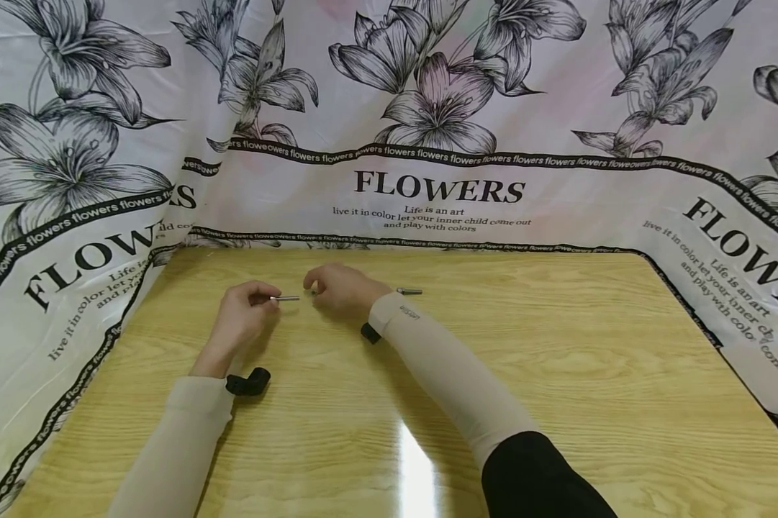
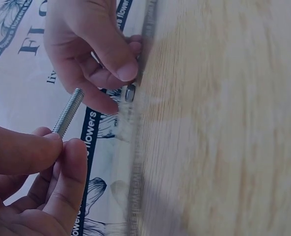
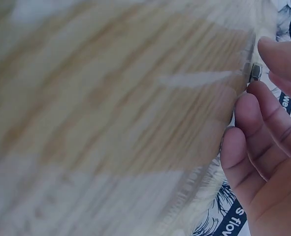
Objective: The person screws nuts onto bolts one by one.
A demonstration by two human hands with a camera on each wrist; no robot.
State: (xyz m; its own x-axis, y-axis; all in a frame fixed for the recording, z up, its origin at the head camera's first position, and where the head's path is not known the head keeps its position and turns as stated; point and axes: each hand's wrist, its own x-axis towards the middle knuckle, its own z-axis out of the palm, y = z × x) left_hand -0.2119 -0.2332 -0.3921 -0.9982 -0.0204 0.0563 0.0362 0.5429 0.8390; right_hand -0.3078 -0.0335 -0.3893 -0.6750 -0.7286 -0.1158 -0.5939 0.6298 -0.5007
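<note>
My left hand (image 1: 242, 313) pinches a threaded metal bolt (image 2: 69, 113) between thumb and fingers. The bolt's free end points toward the right hand. My right hand (image 1: 346, 288) is over the table at the right of the bolt, its thumb and index finger apart on either side of a small metal nut (image 3: 256, 72). In the left wrist view the same nut (image 2: 129, 92) appears just by the fingertips. Whether they touch it cannot be told. Behind the right wrist, another bolt (image 1: 409, 291) lies on the table, with a wider part at its left end.
The wood-grain table (image 1: 589, 345) extends to the front and right. A white flower-print cloth (image 1: 440, 201) hangs at its back and sides. Black wrist cameras (image 1: 249, 382) sit on both sleeves. Light glares on the tabletop near the front.
</note>
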